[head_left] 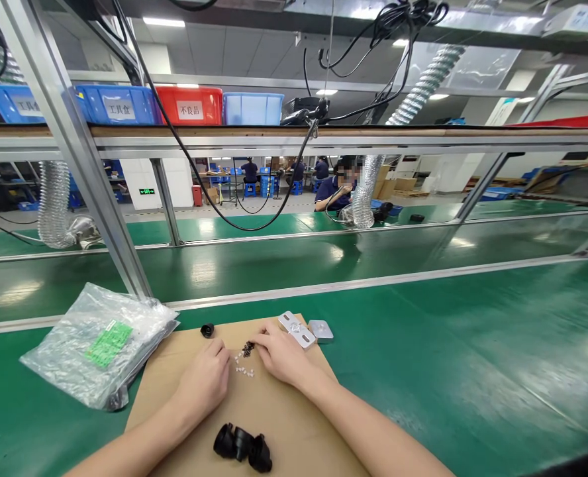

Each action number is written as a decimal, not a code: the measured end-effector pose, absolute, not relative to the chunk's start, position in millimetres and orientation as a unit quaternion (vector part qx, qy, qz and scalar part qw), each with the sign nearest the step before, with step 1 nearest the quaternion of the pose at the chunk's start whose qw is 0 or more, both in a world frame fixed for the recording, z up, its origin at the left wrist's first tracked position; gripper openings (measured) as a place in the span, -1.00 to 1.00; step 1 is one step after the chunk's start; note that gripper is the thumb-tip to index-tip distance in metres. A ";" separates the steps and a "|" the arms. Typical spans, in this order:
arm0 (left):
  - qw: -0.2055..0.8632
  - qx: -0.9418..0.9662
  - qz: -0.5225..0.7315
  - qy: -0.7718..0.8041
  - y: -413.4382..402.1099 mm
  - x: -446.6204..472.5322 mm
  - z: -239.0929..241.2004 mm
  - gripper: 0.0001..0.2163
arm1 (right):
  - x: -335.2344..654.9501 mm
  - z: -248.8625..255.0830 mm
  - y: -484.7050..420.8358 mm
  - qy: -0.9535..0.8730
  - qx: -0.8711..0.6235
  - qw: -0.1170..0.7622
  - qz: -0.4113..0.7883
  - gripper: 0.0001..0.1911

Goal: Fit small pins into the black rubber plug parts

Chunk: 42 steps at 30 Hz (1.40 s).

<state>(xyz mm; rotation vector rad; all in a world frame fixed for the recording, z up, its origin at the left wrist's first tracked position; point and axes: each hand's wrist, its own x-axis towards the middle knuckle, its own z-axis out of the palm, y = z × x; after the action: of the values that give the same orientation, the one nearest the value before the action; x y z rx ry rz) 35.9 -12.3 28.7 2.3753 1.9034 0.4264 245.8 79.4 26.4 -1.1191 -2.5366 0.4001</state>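
- Head view, nearest first: a cluster of black round parts [243, 447] lies on the near end of a brown cardboard sheet [294, 411], between the two forearms.
- On the cardboard, the left hand [205, 379] rests knuckles up with its fingers curled under; whether it grips anything cannot be told.
- Just beside the fingertips of both hands lie small white pieces [244, 369] and, a little farther, a small heap of tiny dark pieces [247, 348].
- The right hand [280, 356] lies flat-ish with fingers bent narrow, its fingertips at the dark heap; whether it pinches one cannot be told.
- Touching or just behind the right hand sits a pale metal plate [296, 329], with a second grey plate [320, 330] beside it.
- A single small black cap [207, 330] sits at the far left part of the cardboard.
- Left of the cardboard, a clear plastic bag [100, 344] with a green label lies on the green bench surface [473, 371].
- Beyond runs a green conveyor belt [284, 262] behind a slanted metal post [75, 152].
- Farther off, a seated person [336, 189] works at another bench, and coloured bins [189, 106] stand on an overhead shelf.
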 end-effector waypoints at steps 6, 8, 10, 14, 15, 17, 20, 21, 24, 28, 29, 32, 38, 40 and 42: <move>0.082 0.730 0.160 0.659 -7.6 28.1 20.5 -0.79 | 244.8 29.2 79.8 -0.859 -0.435 0.177 0.204 -0.82; 0.144 0.712 0.247 0.642 -5.9 29.7 19.6 -0.81 | 245.1 29.0 80.9 -0.854 -0.443 0.174 0.208 -0.86; 0.271 0.662 0.353 0.603 -4.1 34.1 19.6 -0.74 | 245.5 28.7 81.9 -0.856 -0.447 0.169 0.199 -0.87; 0.574 0.453 0.455 0.508 -1.4 44.4 19.1 -0.55 | 245.6 29.6 82.0 -0.859 -0.451 0.152 0.188 -0.87; 0.609 0.418 0.462 0.491 -1.0 45.7 18.6 -0.53 | 245.3 30.1 81.7 -0.860 -0.451 0.150 0.187 -0.87; 0.633 0.392 0.472 0.472 -0.2 46.3 17.0 -0.52 | 244.8 30.8 80.8 -0.861 -0.450 0.151 0.184 -0.85; 0.640 0.387 0.472 0.467 1.0 43.9 14.5 -0.52 | 244.5 30.8 79.5 -0.864 -0.444 0.156 0.179 -0.82; 0.642 0.386 0.472 0.466 1.3 43.0 13.9 -0.53 | 244.6 30.7 79.2 -0.865 -0.442 0.157 0.179 -0.82; 0.644 0.384 0.472 0.464 1.9 41.8 13.8 -0.54 | 244.8 30.3 78.9 -0.866 -0.441 0.155 0.177 -0.83; 0.638 0.397 0.470 0.464 1.4 43.5 17.2 -0.53 | 243.9 30.0 80.1 -0.871 -0.450 0.135 0.145 -0.81; 0.635 0.400 0.470 0.464 1.1 44.1 18.3 -0.52 | 243.7 29.7 80.5 -0.872 -0.451 0.131 0.138 -0.81; 0.630 0.408 0.468 0.466 -0.2 45.8 21.2 -0.51 | 243.4 28.3 81.2 -0.871 -0.451 0.137 0.141 -0.82; 0.632 0.412 0.465 0.464 -1.5 46.3 22.2 -0.50 | 245.5 26.8 80.6 -0.877 -0.433 0.154 0.144 -0.80; 0.633 0.411 0.466 0.462 -1.3 45.9 21.1 -0.51 | 246.1 26.5 81.1 -0.878 -0.429 0.156 0.144 -0.82; 0.634 0.410 0.467 0.461 -0.6 45.5 19.8 -0.51 | 246.1 26.3 81.8 -0.877 -0.432 0.154 0.141 -0.85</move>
<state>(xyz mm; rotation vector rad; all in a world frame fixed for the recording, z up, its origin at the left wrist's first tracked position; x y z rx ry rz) 45.5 -0.6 19.8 0.9373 1.0530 1.0673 246.1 81.8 26.3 -1.2373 -2.5148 0.4028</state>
